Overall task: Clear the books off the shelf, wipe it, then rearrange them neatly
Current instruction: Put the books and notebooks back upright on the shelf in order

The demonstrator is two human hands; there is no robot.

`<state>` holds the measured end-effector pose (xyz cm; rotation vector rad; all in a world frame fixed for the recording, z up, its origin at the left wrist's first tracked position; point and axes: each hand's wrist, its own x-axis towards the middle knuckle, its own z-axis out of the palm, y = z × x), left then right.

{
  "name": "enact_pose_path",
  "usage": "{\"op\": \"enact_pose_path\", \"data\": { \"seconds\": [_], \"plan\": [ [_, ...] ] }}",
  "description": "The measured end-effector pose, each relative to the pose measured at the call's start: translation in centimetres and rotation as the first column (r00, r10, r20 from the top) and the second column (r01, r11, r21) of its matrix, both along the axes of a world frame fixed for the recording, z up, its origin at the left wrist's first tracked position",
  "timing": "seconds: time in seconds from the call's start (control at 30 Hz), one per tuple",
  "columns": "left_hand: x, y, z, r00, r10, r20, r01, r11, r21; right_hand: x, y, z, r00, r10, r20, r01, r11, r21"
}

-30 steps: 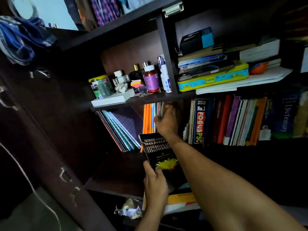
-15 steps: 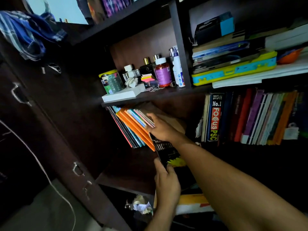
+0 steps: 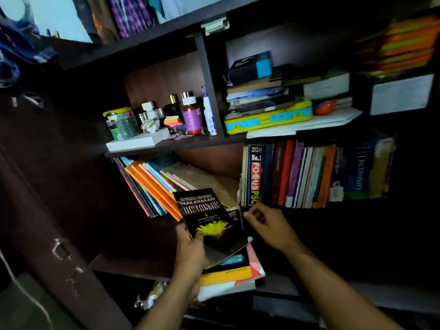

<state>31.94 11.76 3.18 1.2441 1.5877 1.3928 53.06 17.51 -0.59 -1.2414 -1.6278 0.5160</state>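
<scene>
the left hand grips the lower left corner of a black dictionary with a yellow flower on its cover, thumb on the cover and fingers curled underneath. the book is held tilted in front of the lower shelf, its top edge reaching up over the leaning books, its lower edge overlapping a small stack with yellow and red covers that lies at the shelf's front lip. the right hand hovers just right of the dictionary, fingers loosely curled and holding nothing, fingertips near the book's right edge and just below the foot of the upright row. the leaning books slant from the upper left down toward the right, orange covers outermost, with brown paper-covered ones lying against them. between their slope and the upright row, which starts with a book marked "no.1 focus psc", there is an open wedge of dark back panel. left of the leaning books the shelf board is bare out to the cupboard's side wall. the shelf above carries bottles, a jar and a white box at its front edge.
</scene>
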Motion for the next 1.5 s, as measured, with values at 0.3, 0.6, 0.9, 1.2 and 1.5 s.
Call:
{"op": "enact_pose_path", "data": {
  "seconds": [0.3,0.6,0.9,1.2,1.5],
  "plan": [
    [6.9,2.8,3.9,0.984,-0.083,0.157,0.064,0.99,0.125,0.9,1.1,-0.6,0.995,0.032,-0.096,-0.035,0.999,-0.021],
    [10.1,2.2,0.8,0.827,-0.451,-0.337,0.493,0.869,0.048,1.3,1.0,0.3,0.968,0.051,-0.244,-0.058,0.998,-0.02],
    [8.9,7.2,3.1,0.697,-0.59,-0.407,0.649,0.761,0.009,1.2,-0.8,1.0,0.908,-0.031,-0.419,0.075,0.993,0.09],
    [12.3,8.8,-0.4,0.797,-0.424,-0.429,0.558,0.788,0.258,1.1,-0.2,1.0,0.941,-0.028,-0.336,0.05,0.997,0.059],
    [12.8,10.9,1.1,0.897,-0.394,-0.201,0.427,0.891,0.158,0.3,-0.4,1.5,0.966,-0.065,-0.249,0.084,0.994,0.066]
  ]
}}
